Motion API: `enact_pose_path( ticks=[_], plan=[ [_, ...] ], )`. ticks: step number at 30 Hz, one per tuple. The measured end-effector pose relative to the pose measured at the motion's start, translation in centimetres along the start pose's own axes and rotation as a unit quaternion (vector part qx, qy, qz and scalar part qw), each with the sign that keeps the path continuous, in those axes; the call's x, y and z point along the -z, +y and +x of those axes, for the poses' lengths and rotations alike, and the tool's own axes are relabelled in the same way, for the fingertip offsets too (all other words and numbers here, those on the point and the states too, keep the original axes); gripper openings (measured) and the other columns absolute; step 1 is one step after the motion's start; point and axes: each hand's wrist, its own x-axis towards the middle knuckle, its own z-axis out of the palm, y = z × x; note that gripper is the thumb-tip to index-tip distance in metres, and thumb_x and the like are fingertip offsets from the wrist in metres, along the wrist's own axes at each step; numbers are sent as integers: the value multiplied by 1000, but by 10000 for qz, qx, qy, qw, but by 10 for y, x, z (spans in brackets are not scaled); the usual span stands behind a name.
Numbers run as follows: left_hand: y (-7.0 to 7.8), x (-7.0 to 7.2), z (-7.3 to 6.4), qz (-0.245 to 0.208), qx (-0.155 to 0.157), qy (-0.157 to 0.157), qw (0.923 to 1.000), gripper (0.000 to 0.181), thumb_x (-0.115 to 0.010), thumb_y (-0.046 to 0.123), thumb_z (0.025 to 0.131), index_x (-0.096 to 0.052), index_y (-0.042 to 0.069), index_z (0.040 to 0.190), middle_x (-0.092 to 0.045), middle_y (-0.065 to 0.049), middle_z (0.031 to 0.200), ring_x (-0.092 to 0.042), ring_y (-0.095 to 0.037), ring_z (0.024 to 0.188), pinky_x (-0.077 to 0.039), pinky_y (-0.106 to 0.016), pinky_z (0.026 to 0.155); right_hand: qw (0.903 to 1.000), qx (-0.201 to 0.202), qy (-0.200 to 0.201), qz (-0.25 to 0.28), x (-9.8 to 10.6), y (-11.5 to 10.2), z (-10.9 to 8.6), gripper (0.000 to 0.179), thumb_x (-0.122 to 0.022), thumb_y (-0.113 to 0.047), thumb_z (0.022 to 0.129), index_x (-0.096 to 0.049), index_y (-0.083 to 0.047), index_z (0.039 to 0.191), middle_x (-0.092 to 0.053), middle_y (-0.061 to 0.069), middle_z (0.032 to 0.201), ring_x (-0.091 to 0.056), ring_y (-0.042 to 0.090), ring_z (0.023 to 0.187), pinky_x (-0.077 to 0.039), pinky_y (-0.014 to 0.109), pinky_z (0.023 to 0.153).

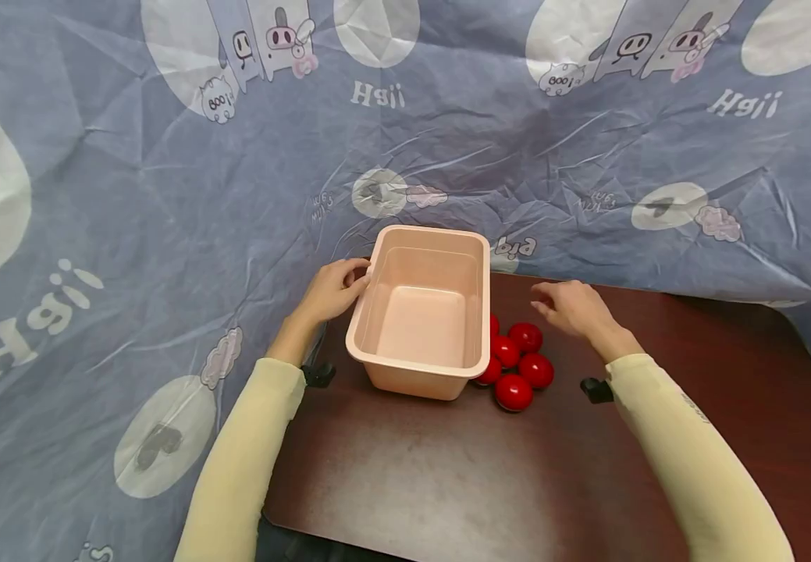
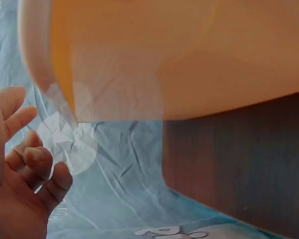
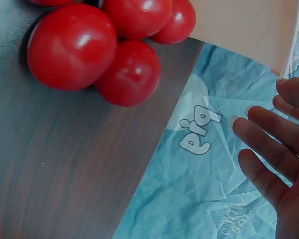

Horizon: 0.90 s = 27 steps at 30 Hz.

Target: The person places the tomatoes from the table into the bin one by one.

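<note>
A light pink plastic basin (image 1: 422, 316), rectangular with a rounded rim, stands on the table with nothing inside. My left hand (image 1: 338, 289) is at its left rim, fingers loosely bent; in the left wrist view that hand (image 2: 30, 174) has its fingers apart and grips nothing. Several glossy red tomato-like balls (image 1: 513, 392) lie clustered against the basin's right side, some partly hidden by it. To the right of them, above the table, hovers my right hand (image 1: 574, 308). The right wrist view shows its fingers (image 3: 274, 129) spread and relaxed, apart from the red balls (image 3: 72, 47).
The dark brown wooden table (image 1: 447, 468) extends far to the right and has rounded corners. A blue-grey printed cloth (image 1: 236, 195) hangs behind it and along the left. Black wrist straps (image 1: 596, 390) are on both arms.
</note>
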Motion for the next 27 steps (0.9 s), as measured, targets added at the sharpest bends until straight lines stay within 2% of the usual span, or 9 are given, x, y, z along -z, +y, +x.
enact_pose_path(
  ticks=[5, 9, 12, 15, 19, 21, 27],
  plan=[
    [-7, -6, -13, -389, -37, 130, 9992, 34, -59, 28, 94, -65, 11, 123, -47, -4, 69, -42, -17, 60, -37, -32, 60, 9995, -153, 143, 226, -7, 5, -9, 34, -66, -20, 89, -66, -5, 120, -74, 10, 95, -68, 28, 84, -53, 50, 78],
    [-11, -9, -23, -709, -59, 120, 9974, 35, -60, 28, 94, -65, 12, 125, -48, -4, 66, -43, -17, 57, -39, -35, 69, 9978, -237, 220, 579, -17, 9, -15, 32, -66, -18, 88, -66, -6, 118, -75, 9, 92, -70, 27, 83, -53, 50, 79],
    [-15, -8, -33, -966, -44, 217, 9951, 35, -62, 26, 93, -64, 12, 125, -48, -4, 64, -43, -17, 55, -39, -33, 65, 9953, -311, 125, 906, -27, 11, -18, 33, -65, -17, 88, -65, -7, 119, -75, 10, 95, -70, 27, 86, -53, 49, 79],
    [-17, -8, -43, -1243, -16, 305, 9918, 35, -62, 24, 93, -64, 13, 126, -50, -4, 65, -44, -16, 54, -37, -29, 53, 9922, -446, -6, 1165, -37, 14, -22, 34, -65, -17, 88, -65, -8, 121, -74, 12, 102, -71, 27, 89, -54, 48, 81],
    [-20, -13, -54, -1473, -130, 259, 9887, 38, -60, 24, 94, -62, 12, 130, -53, -3, 69, -46, -14, 53, -36, -23, 50, 9886, -647, -150, 1354, -49, 19, -30, 35, -65, -18, 89, -64, -5, 122, -72, 16, 108, -71, 29, 93, -54, 49, 83],
    [-21, -16, -57, -1621, -211, 186, 9864, 39, -60, 23, 94, -60, 12, 132, -54, -4, 70, -47, -16, 54, -36, -23, 51, 9871, -717, -132, 1425, -55, 21, -34, 35, -66, -18, 88, -65, -4, 121, -72, 17, 106, -70, 29, 92, -55, 48, 81],
    [9, -1, -70, -1997, -324, -267, 9790, 44, -58, 6, 93, -53, -4, 135, -57, -16, 76, -47, -17, 57, -38, -27, 54, 9774, -936, 78, 1893, -75, 23, -47, 34, -69, -21, 88, -67, -4, 117, -73, 13, 98, -69, 26, 86, -57, 37, 69]
  ],
)
